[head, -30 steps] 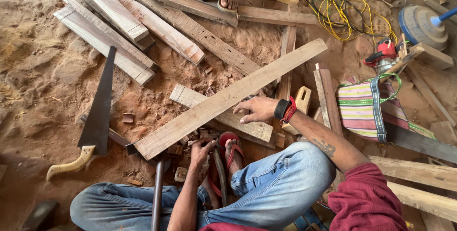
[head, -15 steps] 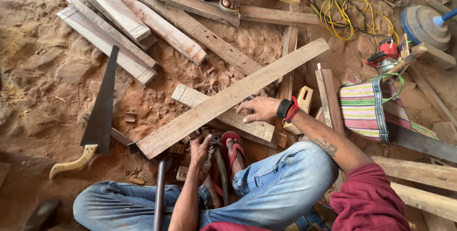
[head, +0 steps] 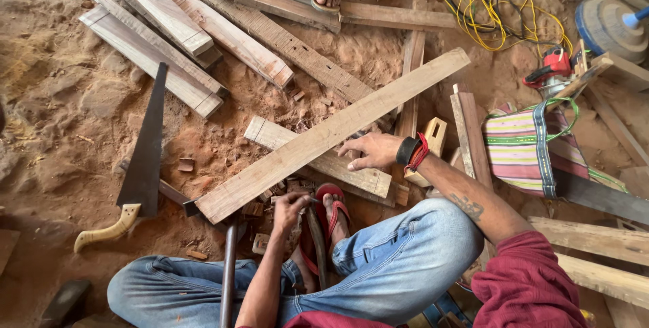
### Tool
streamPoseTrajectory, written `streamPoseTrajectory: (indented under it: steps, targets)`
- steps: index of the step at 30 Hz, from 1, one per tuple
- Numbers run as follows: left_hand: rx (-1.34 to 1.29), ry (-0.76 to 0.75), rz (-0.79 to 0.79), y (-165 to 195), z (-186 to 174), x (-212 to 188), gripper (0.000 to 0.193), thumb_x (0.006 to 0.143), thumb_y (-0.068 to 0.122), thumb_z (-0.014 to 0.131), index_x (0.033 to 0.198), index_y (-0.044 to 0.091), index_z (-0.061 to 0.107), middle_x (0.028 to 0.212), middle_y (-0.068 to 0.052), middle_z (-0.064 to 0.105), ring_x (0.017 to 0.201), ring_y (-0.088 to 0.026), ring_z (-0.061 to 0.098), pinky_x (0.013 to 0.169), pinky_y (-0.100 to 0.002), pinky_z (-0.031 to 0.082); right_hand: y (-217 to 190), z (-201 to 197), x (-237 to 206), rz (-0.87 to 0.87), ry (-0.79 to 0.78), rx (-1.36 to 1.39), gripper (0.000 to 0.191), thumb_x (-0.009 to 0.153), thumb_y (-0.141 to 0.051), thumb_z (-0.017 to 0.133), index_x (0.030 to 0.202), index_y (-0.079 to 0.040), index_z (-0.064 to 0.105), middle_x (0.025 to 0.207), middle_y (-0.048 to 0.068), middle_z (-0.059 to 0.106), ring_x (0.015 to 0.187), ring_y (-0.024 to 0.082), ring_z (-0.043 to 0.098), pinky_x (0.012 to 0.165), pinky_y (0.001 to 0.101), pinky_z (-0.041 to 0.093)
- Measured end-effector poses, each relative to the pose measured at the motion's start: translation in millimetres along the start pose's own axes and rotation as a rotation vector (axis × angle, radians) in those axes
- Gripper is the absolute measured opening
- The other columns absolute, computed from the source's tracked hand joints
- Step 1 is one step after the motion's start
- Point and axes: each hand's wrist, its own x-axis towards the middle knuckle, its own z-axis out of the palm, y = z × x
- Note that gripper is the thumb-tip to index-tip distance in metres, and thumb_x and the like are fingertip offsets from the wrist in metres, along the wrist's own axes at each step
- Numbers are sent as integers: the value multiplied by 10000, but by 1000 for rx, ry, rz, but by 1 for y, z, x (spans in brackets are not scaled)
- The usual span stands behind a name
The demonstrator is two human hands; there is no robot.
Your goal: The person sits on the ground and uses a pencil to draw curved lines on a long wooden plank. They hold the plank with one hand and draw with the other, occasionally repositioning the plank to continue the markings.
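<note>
Sawdust-strewn dirt floor (head: 61, 84), littered with planks and offcuts; handsaw (head: 138, 166) lying near the floor's left edge, striped bag (head: 520, 149) toward the right edge. Right hand (head: 370, 150) spread flat, palm down, pressing the long board (head: 324, 135). Left hand (head: 291, 206) curled, pinching a thin pencil-like tool beside the board's near edge. Long board pale, straight, laid diagonally across shorter planks, lower end by the red sandal (head: 331, 209).

Handsaw (head: 138, 166) left of long plank (head: 331, 135)
</note>
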Motion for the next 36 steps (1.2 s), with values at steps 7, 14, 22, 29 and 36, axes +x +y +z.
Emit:
streamPoseTrajectory:
  steps: [7, 14, 22, 29, 36]
  targets:
    - [-76, 102, -61, 4, -5, 0, 293, 905, 284, 753, 1090, 59, 785, 926, -122, 792, 792, -190, 730, 697, -341, 603, -3, -1, 0, -10, -1, -10, 622, 913, -546, 627, 1417, -187, 562, 1093, 95, 760, 1055, 265, 716, 939, 430, 547]
    - [242, -64, 53, 0, 0, -1, 303, 883, 334, 783, 1031, 72, 815, 967, -86, 810, 871, -185, 744, 819, -361, 587, -4, -1, 1, -13, 12, -17, 617, 909, -536, 642, 1412, -188, 564, 1069, 81, 750, 1028, 260, 714, 916, 431, 549]
    - [107, 115, -155, 17, -13, -3, 355, 868, 394, 758, 1079, 111, 793, 937, -94, 802, 822, -222, 743, 744, -401, 601, -3, 0, 0, 16, -7, -18, 613, 911, -517, 645, 1418, -184, 557, 1044, 96, 753, 1016, 267, 717, 907, 430, 555]
    - [282, -50, 181, 6, -5, 2, 340, 870, 368, 770, 1025, 67, 796, 954, -116, 803, 865, -242, 756, 794, -380, 589, 0, -2, 2, -59, 37, -25, 596, 909, -509, 663, 1392, -171, 582, 1099, 105, 756, 1043, 272, 715, 914, 431, 556]
    - [459, 238, 334, -15, -24, 2, 291, 895, 307, 772, 968, 26, 754, 885, -178, 747, 826, -316, 697, 746, -433, 552, -3, -2, 1, -8, 2, -17, 571, 906, -496, 658, 1382, -197, 560, 1211, 74, 751, 1103, 278, 722, 974, 416, 546]
